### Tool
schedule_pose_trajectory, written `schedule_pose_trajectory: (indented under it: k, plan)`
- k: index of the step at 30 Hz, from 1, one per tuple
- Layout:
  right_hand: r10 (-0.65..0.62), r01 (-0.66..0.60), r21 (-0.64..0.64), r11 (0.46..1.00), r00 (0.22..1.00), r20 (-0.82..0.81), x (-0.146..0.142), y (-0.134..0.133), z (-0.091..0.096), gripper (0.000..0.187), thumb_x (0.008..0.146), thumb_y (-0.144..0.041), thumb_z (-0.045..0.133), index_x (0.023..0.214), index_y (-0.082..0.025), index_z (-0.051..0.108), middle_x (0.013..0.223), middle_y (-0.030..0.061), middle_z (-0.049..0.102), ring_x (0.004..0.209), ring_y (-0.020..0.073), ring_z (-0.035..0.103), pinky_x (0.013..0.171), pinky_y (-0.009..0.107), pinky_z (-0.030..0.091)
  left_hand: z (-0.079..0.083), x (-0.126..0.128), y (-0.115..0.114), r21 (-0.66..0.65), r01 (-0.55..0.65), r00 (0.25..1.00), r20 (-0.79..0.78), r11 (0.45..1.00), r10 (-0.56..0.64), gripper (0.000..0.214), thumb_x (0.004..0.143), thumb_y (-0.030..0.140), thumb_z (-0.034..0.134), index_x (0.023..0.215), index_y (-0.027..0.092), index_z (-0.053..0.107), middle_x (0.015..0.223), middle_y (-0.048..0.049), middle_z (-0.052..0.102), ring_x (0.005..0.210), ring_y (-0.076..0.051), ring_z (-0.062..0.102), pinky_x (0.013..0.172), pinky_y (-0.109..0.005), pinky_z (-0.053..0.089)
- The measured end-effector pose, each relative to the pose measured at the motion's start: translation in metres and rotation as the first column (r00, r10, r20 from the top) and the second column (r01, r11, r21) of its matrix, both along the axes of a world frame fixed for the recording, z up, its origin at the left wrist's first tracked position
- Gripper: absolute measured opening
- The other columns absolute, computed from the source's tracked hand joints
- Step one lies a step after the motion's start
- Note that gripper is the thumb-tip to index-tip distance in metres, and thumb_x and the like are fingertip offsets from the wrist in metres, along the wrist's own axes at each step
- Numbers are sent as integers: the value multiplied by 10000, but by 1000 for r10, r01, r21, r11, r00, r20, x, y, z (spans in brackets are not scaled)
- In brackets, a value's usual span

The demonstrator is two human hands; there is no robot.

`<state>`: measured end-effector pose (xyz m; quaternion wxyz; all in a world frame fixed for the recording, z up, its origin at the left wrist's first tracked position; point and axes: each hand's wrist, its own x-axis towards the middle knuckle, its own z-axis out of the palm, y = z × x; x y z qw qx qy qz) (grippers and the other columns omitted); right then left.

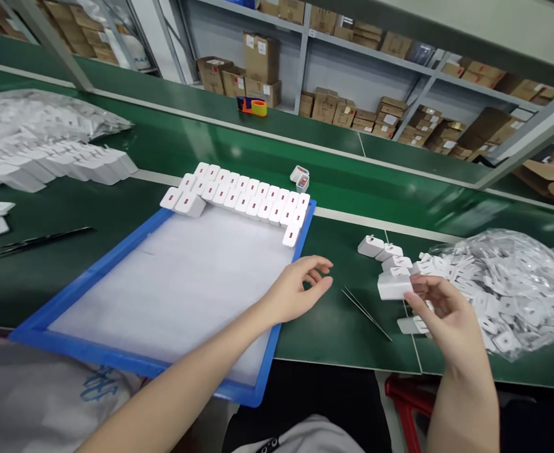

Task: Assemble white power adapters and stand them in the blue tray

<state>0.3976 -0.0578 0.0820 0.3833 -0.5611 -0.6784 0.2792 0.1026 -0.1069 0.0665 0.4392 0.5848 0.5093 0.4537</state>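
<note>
Head view: white block point(394, 287) could slip or knock neighbouring row of blocks point(390, 253); likely cause, end-only pinch close beside them. White block at right of frame, right end pinched between thumb and fingers of right hand point(449, 314). Left hand point(300, 287) at centre, fingers loosely curled, nothing held; tweezers point(366, 314) between hands on worktop point(324, 340).

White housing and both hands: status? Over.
Right hand pinching white housing. Left hand visibly empty, near blue tray's right rim. Possible obstruction: tweezers on green bench, between the hands.
</note>
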Motion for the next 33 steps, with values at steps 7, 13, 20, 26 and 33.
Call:
schedule_pose_trajectory:
  k: [7, 13, 20, 26, 33]
  plan:
    - [123, -503, -234, 832, 578, -807, -72, -32, -30, 302, 904, -457, 690, 1128, -261, 638, 1032, 59, 726, 917, 215, 710, 787, 341, 612, 0, 7, -7, -61, 317, 868, 421, 946, -264, 636, 924, 560, 635, 1449, 214, 536, 1384, -152, 613, 1074, -231, 693, 968, -389, 547]
    - [26, -457, -283, 843, 560, -828, -95, -31, -37, 214, 907, -408, 716, 1058, -265, 668, 1036, 34, 710, 892, 172, 692, 788, 297, 618, -4, 9, -5, -4, 237, 917, 332, 972, -222, 448, 967, 406, 605, 1345, 169, 639, 1350, -142, 651, 1149, -247, 685, 1005, -373, 553]
    - [445, -509, 34, 860, 716, -539, -87, -29, -41, 472, 888, -314, 760, 1338, -340, 618, 1434, 80, 525, 1217, 230, 615, 946, 328, 597, -2, 12, -3, -38, 167, 948, 282, 985, -149, 345, 950, 300, 592, 1248, 147, 673, 1287, -159, 629, 1061, -246, 707, 928, -373, 592]
    - [411, -382, 250, 890, 909, -75, -80, -29, -44, 401, 930, -215, 683, 1305, -352, 650, 1347, 90, 582, 1209, 273, 624, 798, 353, 625, -7, 13, -3, -111, 249, 920, 337, 962, -199, 384, 944, 389, 616, 1239, 151, 675, 1234, -137, 599, 1035, -246, 694, 936, -407, 583]
    - [336, -374, 561, 739, 925, 175, -74, -33, -28, 560, 871, -42, 667, 1342, -337, 601, 1304, 88, 607, 1174, 275, 614, 942, 469, 549, -8, 13, -7, -67, 301, 900, 351, 951, -260, 481, 851, 341, 754, 1300, 184, 679, 1067, -56, 514, 907, -157, 646, 900, -359, 570]
